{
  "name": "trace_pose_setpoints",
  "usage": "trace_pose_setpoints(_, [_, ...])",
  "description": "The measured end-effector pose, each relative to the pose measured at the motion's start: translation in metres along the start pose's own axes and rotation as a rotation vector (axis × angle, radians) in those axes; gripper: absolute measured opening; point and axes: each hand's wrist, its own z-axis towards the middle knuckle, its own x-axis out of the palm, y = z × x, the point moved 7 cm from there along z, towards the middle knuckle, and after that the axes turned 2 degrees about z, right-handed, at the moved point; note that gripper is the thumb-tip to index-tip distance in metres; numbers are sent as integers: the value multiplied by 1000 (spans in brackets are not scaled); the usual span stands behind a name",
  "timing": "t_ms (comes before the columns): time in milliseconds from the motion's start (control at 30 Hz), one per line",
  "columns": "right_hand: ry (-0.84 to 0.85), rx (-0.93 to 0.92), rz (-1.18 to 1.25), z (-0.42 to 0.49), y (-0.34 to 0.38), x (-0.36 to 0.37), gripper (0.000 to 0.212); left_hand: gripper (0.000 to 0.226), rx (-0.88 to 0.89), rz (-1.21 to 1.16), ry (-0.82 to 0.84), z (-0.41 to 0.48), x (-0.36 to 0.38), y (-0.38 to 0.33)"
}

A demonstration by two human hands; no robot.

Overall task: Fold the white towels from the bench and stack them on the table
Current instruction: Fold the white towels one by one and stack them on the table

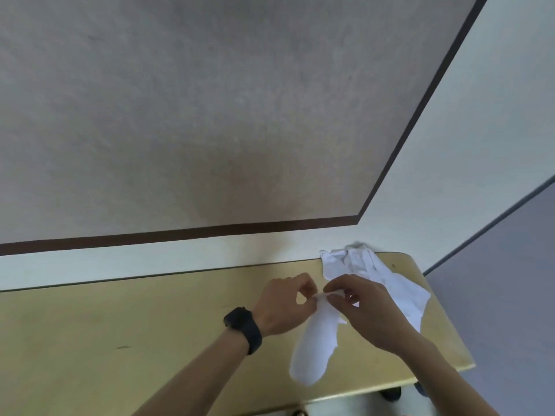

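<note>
A white towel [315, 346] hangs down in front of me over the yellow-tan bench [150, 325]. My left hand [285, 304], with a black watch on its wrist, pinches the towel's top edge. My right hand [366, 313] pinches the same edge right beside it, so the two hands nearly touch. More white towels [387, 280] lie crumpled in a heap at the bench's far right end, partly hidden behind my right hand.
The bench runs along a white wall [180, 256] with a dark band and a grey upper panel. At the right the bench ends, with a grey partition [495, 295] beyond it. Dark shoes [390, 393] show below the bench's front edge.
</note>
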Motion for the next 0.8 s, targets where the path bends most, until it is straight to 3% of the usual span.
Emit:
trace_pose_setpoints(133, [5, 14, 47, -4, 8, 18, 19, 18, 51, 283, -20, -29, -13, 23])
trace_pose_setpoints(233, [1, 28, 77, -6, 12, 24, 23, 27, -9, 382, 0, -49, -21, 57])
trace_pose_setpoints(433, [69, -38, 36, -6, 32, 42, 23, 53, -30, 223, -67, -64, -24, 58])
trace_pose_setpoints(600, [68, -58, 10, -5, 44, 40, 23, 37, 61, 289, -95, -50, -15, 38])
trace_pose_setpoints(800, [27, -33, -3, -11, 46, 37, 23, 46, 40, 147, -263, -65, -7, 26])
